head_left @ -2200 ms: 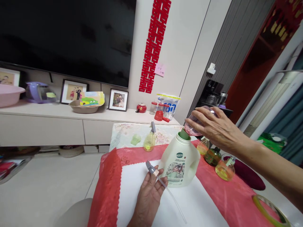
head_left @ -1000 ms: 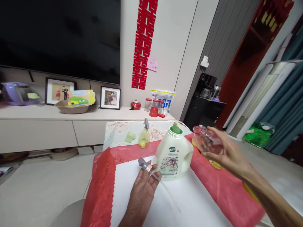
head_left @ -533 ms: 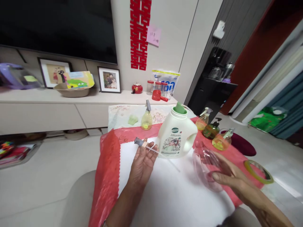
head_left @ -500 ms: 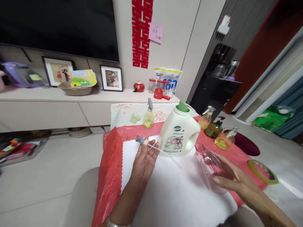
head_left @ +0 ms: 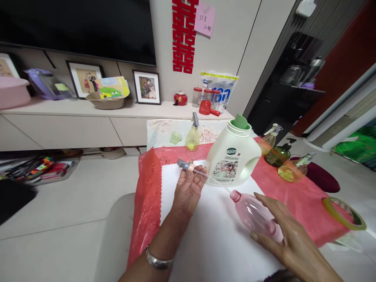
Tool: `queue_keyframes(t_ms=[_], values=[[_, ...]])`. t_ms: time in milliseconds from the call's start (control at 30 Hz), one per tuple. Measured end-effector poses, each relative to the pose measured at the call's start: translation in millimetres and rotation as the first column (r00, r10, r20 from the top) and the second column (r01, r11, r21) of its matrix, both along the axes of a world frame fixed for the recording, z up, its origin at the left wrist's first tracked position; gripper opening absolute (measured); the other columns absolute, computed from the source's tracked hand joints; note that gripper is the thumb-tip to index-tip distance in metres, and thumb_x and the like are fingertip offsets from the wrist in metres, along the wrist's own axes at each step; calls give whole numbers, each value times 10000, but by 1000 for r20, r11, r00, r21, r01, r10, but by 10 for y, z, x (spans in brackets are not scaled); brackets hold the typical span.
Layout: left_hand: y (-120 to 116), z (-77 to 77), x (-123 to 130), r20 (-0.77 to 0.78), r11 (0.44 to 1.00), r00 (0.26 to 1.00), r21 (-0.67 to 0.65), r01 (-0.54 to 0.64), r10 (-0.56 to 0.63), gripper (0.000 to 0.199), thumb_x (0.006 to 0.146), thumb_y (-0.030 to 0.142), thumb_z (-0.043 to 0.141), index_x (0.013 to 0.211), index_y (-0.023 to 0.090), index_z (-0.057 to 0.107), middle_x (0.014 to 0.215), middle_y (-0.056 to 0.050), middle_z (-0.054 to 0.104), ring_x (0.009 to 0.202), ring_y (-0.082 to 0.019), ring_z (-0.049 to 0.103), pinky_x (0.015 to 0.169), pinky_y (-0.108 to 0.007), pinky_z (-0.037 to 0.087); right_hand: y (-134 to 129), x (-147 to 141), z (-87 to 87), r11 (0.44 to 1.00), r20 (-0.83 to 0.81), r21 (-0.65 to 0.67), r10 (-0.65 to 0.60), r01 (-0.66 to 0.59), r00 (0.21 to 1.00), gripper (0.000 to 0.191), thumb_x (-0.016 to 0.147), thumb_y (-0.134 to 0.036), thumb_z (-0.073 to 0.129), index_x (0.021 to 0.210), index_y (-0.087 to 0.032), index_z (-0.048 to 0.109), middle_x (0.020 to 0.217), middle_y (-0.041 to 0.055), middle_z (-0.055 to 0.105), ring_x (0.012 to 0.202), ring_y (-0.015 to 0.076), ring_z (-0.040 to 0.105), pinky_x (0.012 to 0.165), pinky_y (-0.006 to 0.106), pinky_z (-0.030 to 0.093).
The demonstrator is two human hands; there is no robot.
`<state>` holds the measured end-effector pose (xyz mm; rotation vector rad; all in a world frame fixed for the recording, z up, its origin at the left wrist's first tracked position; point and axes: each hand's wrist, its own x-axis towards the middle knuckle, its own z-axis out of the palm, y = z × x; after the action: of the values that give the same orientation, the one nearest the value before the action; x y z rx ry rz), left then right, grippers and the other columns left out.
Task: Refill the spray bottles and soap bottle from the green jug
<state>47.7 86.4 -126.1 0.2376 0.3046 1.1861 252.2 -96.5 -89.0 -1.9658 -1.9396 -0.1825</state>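
My left hand (head_left: 188,190), palm up, holds a grey and peach spray head (head_left: 185,165) between thumb and fingers. Its thin clear tube (head_left: 219,182) slants down to the right, the tip at the mouth of a pink transparent bottle (head_left: 254,213). That bottle is tilted, neck toward the tube, and my right hand (head_left: 282,231) grips its base side with thumb and fingers. Just behind stands a large white detergent jug (head_left: 232,156), a green piece (head_left: 240,121) in its open mouth.
A yellow spray bottle (head_left: 192,137) and a pale green lump (head_left: 175,137) are at the back. Three bottles, one a green pump bottle (head_left: 277,154), stand at the right, with a tape roll (head_left: 329,203) nearer. Red plastic (head_left: 147,188) covers the table's left edge.
The pink bottle has tipped over toward the left, and its mouth has met the tube's tip. The view has shifted, so the surroundings sit differently in frame.
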Motion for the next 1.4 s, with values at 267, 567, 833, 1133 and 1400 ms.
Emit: queue_keyframes(t_ms=[267,567,833,1133,1400], values=[[-138,33,53,-33,972,989,181,149,-145,363,782,283,800,1090,179,639,948,-60,734,919,-193,709,984,-407,493,203,-229,-33,989,28,144,24,-27,999,666,915,-615,528,1451,-248,378,1323,50,534,1149,252,534,859,413,505],[-212,93,81,-24,931,981,312,191,-193,318,787,280,791,1059,169,667,1038,-75,699,1059,-226,646,1083,-422,386,450,-540,12,936,-54,332,141,-115,989,629,924,-446,608,1443,-144,420,1327,101,504,1193,249,476,963,388,421],[-198,108,64,26,934,982,312,171,-189,276,833,260,739,1083,172,660,1048,-76,705,1065,-210,645,1129,-433,348,533,-631,44,886,6,435,179,-164,984,582,899,-360,654,1409,-140,478,1294,152,485,1165,281,486,931,443,439],[-250,158,26,4,927,972,302,222,-234,243,901,337,643,1102,207,602,1066,-85,679,1116,-243,612,1027,-467,444,636,-632,-21,864,-125,475,254,-167,959,518,876,-342,692,1330,-158,522,1251,132,519,1119,239,526,897,402,490],[-288,132,44,28,946,969,227,231,-244,255,884,357,668,1105,252,596,1017,-30,627,1052,-219,618,998,-448,466,613,-797,-307,929,-714,325,118,177,690,449,918,-386,618,1324,-210,537,1325,106,500,1187,240,542,948,391,537]])
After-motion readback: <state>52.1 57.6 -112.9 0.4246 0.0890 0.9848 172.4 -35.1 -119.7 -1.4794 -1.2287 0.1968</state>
